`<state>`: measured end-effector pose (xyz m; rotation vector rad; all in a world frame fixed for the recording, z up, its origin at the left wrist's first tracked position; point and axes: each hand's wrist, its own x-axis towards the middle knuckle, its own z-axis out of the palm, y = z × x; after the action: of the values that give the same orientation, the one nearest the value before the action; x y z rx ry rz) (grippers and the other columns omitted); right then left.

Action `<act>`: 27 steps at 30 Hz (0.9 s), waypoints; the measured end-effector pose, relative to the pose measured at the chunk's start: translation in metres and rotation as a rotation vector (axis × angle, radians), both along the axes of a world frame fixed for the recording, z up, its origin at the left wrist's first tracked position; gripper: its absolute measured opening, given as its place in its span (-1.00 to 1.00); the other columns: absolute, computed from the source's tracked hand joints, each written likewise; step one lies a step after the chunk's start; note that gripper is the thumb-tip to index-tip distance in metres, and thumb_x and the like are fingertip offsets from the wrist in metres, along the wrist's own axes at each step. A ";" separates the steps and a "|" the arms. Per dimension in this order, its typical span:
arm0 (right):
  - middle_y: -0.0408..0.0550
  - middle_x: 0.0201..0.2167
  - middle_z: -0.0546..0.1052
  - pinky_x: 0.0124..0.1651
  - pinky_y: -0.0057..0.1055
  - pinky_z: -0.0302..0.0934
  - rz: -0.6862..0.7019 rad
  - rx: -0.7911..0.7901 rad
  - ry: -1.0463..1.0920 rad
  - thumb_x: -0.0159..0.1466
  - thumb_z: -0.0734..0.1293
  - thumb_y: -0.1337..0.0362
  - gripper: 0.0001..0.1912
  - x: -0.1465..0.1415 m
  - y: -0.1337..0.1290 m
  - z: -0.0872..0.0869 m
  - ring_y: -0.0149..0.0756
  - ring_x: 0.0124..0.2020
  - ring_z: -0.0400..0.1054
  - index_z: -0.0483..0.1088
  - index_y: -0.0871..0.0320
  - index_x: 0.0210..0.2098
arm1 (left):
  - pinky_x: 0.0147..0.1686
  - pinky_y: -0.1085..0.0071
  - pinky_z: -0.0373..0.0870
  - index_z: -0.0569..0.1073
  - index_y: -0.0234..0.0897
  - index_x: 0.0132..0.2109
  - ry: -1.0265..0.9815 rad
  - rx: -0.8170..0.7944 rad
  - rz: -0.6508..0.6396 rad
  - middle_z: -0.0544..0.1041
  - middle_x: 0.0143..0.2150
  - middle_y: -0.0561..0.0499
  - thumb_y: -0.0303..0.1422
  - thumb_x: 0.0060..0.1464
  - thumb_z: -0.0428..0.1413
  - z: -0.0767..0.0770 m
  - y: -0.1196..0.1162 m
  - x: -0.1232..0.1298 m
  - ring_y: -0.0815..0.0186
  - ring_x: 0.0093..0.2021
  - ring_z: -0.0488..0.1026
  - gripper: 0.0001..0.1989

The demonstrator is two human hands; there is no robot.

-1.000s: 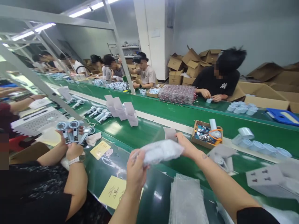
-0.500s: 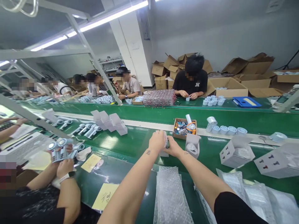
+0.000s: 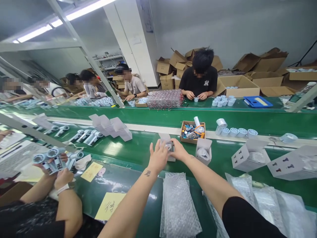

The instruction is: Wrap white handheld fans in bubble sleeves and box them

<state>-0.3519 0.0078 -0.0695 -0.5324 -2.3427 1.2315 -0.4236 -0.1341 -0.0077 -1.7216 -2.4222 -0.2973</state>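
Both arms reach forward over the green belt to a small white box [image 3: 164,136] with its flap raised. My left hand [image 3: 158,155] lies against the box's left side and top, its fingers spread. My right hand [image 3: 178,150] is closed round a small grey item [image 3: 171,147] at the box's right side; the fingers hide most of it. To the right stands another open white box [image 3: 203,152] with a wrapped part in it. Sheets of bubble wrap [image 3: 179,205] lie in front of my hands.
A cardboard tray of parts [image 3: 192,131] sits behind my right hand. Open white boxes [image 3: 250,155] and bubble-wrapped packs [image 3: 269,201] are at the right. At the left, a co-worker's hands [image 3: 60,172] hold light-blue devices; a yellow note [image 3: 109,206] lies nearby.
My left hand's fingers have spread and moved slightly left, and the box's raised flap now shows. The view has shifted a little. The co-worker's hands hold the blue devices farther left and lower.
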 end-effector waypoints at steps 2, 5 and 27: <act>0.03 0.03 0.33 0.11 -0.17 0.19 0.002 0.001 -0.038 -0.04 0.40 0.41 -0.33 -0.011 0.001 0.004 -0.16 0.06 0.27 0.16 0.10 0.04 | 0.21 -0.08 0.01 0.52 -0.23 -0.08 -0.083 0.205 0.060 0.47 0.12 -0.16 -0.33 0.19 -0.01 0.002 -0.008 0.010 -0.03 0.24 0.20 -0.74; 0.09 0.10 0.30 0.14 -0.19 0.17 0.022 0.005 -0.124 -0.03 0.41 0.44 -0.26 -0.025 0.003 0.014 -0.16 0.08 0.28 0.13 0.11 0.12 | 0.02 0.18 0.31 0.53 -0.25 -0.24 -0.412 0.285 0.063 0.59 -0.16 -0.12 -0.32 0.15 0.00 -0.004 -0.028 0.033 0.13 -0.03 0.44 -0.78; 0.41 0.07 0.35 0.07 0.20 0.05 -0.085 0.307 -0.843 -0.09 0.53 0.33 -0.40 0.217 -0.083 0.005 0.31 0.15 0.12 0.37 0.20 -0.05 | -0.38 0.41 0.25 0.44 -0.28 -0.42 -1.383 -0.082 0.166 0.43 -0.51 0.05 -0.15 -0.04 0.05 -0.039 -0.092 0.205 0.31 -0.44 0.34 -0.73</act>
<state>-0.1349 -0.0750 -0.0644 -1.1996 -3.0568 0.6310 -0.2189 -0.2256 -0.0471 -1.4849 -3.3435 -1.8933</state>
